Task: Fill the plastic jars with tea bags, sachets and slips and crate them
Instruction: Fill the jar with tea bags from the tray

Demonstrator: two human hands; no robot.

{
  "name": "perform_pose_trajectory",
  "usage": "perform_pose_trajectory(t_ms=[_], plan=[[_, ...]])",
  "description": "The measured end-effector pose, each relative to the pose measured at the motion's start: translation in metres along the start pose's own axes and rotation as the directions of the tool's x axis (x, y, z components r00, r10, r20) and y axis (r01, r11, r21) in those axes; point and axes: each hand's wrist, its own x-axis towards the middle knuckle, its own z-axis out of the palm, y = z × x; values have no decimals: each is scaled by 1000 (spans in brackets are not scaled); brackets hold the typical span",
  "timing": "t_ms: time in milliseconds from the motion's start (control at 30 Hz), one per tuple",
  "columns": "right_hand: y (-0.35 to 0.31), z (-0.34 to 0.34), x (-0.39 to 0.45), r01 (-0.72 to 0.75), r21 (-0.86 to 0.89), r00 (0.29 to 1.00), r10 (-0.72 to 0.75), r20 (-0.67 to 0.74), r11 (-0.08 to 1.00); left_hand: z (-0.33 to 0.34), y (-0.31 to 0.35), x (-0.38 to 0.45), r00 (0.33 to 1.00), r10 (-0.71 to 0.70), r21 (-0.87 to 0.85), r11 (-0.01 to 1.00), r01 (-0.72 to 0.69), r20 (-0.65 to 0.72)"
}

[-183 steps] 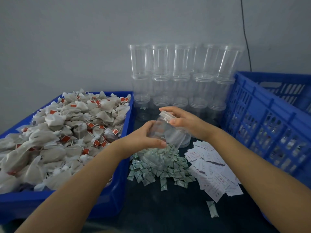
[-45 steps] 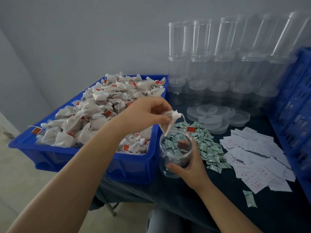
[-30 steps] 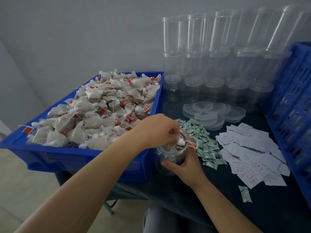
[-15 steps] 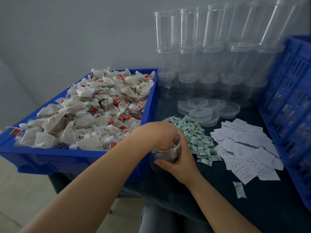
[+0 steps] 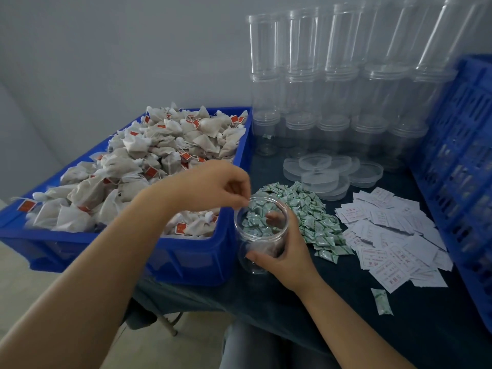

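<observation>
- Jar [image 5: 262, 235] stands open-mouthed near the front edge of the tabletop [image 5: 346, 310], just beside the right wall of the blue tray [image 5: 191, 265] heaped with tea bags [image 5: 149, 166].
- Right hand [image 5: 286, 255] has its grip wrapped round the jar's lower wall, thumb in front and fingers showing through the clear plastic behind.
- Left hand [image 5: 213, 186] hovers at the jar's left rim, its grip loosely curled with fingertips together; whether it pinches a string or nothing at all, I cannot tell.
- Judging by the layout, the step in hand is loading tea bags. To do it well, keep the jar upright and steady on the tabletop, lower each bag well inside the mouth before letting go, and tuck the string and red tag in so nothing hangs over the rim.
- What lies in the jar's bottom is unclear, since the green sachets [image 5: 306, 217] piled behind show through the wall.
- Sachets sit just behind and right of the jar; white slips [image 5: 394, 235] spread further right, near the blue crate [image 5: 458, 169] at the right edge.
- Loose lids [image 5: 327, 174] lie toward the back, before the stacked empty jars [image 5: 332, 83] along the back edge.
- One stray sachet [image 5: 382, 302] lies alone near the front right.
</observation>
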Motion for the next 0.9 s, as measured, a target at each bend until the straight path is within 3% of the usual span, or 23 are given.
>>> perform_pose_trajectory(t_ms=[100,333,467,667,900], plan=[[0,0,0,-11,13,1000,11,2,1000,-4,-29,-16,986,-80,-35,996,76,-148],[0,1,-1,-16,6,1000,16,-8,1000,19,-77,-22,943,-239,121,955,271,-230],[0,1,-2,-9,-1,1000,9,-15,1000,34,-92,-15,918,-279,369,851,373,-283],[1,0,-2,-18,11,1000,18,-6,1000,38,-101,-10,871,-406,520,699,490,-276],[-2,0,-3,-10,5,1000,10,-6,1000,40,-97,-10,821,-499,373,732,570,-277]])
